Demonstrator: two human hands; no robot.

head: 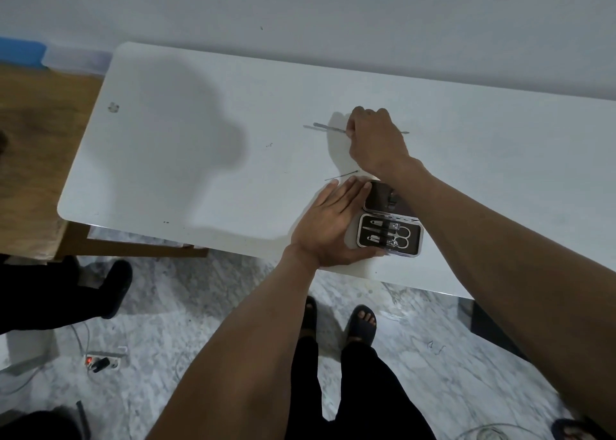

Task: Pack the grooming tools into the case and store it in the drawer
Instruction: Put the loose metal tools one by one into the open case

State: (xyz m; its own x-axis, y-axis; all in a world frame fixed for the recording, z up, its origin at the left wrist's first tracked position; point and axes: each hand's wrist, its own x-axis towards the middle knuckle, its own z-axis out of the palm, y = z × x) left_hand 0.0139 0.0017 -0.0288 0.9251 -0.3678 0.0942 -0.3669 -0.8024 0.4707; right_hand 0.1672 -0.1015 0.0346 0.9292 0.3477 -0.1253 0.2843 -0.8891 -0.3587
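Note:
An open dark grooming case [390, 219] lies near the front edge of the white table [200, 159], with scissors, clippers and other tools strapped in its lower half. My left hand [330, 226] lies flat against the case's left side, fingers straight. Farther back, my right hand [376, 139] is curled over a long thin metal tool [328, 128] on the tabletop; its two ends stick out on either side of the hand. A second thin metal pick [340, 175] lies on the table just beyond my left fingertips.
A wooden surface [40, 133] adjoins the table on the left. Below are a marble floor, a power strip [101, 362] with cables, my sandalled feet [360, 323] and another person's dark shoe [115, 286]. No drawer is in view.

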